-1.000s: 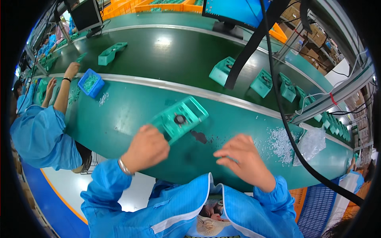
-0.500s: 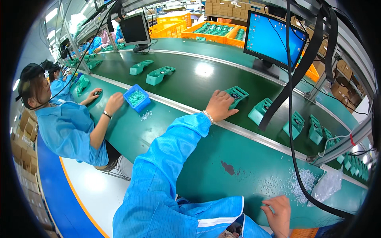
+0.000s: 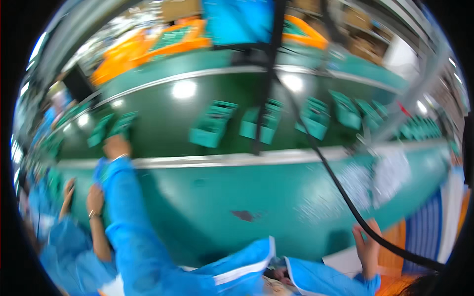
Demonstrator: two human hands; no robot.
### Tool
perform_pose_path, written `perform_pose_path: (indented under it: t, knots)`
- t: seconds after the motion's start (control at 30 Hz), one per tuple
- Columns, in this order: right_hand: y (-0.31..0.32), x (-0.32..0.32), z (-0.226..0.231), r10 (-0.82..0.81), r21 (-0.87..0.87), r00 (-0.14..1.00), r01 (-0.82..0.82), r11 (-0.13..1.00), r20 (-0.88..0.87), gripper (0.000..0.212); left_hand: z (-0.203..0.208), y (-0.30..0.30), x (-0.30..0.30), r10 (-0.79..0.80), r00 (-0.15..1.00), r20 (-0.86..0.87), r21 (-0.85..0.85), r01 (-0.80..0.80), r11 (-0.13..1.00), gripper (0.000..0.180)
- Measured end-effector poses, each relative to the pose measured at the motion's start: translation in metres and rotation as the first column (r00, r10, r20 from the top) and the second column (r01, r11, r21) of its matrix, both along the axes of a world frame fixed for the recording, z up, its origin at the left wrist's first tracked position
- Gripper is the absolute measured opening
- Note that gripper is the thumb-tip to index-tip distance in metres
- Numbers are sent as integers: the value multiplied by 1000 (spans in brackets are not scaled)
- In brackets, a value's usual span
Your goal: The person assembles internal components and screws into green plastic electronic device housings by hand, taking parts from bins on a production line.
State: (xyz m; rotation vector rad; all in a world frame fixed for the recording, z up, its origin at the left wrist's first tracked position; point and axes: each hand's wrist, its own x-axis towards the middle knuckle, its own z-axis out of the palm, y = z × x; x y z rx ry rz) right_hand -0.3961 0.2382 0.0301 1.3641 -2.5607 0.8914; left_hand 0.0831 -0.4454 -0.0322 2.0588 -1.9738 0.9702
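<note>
My left hand [image 3: 117, 147] is stretched out far to the left, over the near rail of the dark green conveyor. It is at the near end of a green plastic housing [image 3: 124, 123]. Motion blur hides whether its fingers grip the housing. Beside it lies a second green housing [image 3: 101, 130]. My right hand [image 3: 368, 246] is low on the right, by the front edge of the green worktable [image 3: 197, 212]. Its fingers are bent and a little apart, with nothing visible in them. Farther right along the belt stand more green housings [image 3: 213, 124] with dark parts inside.
Small whitish pieces [image 3: 321, 207] are scattered beside a clear plastic bag [image 3: 390, 175]. A black cable [image 3: 340, 190] hangs across the right side. A co-worker's hand [image 3: 95, 200] is close to my left forearm. A monitor [image 3: 237, 22] and orange crates [image 3: 182, 37] stand behind the belt.
The view has swung to the right and is smeared. My left hand has left the housing with the dark part and is now by another one farther left along the belt.
</note>
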Motion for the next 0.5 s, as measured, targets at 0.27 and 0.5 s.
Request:
perform_pose_path:
  t: [0.27, 0.5]
  knots:
    - [45, -49, -16, -233, -143, 970, 241, 960, 74, 7, -3, -35, 19, -290, 895, -340, 103, 342, 934, 45]
    - [73, -36, -39, -180, 15, 949, 182, 983, 257, 6, 0, 179, -42, -676, 495, -546, -95, 765, 637, 34]
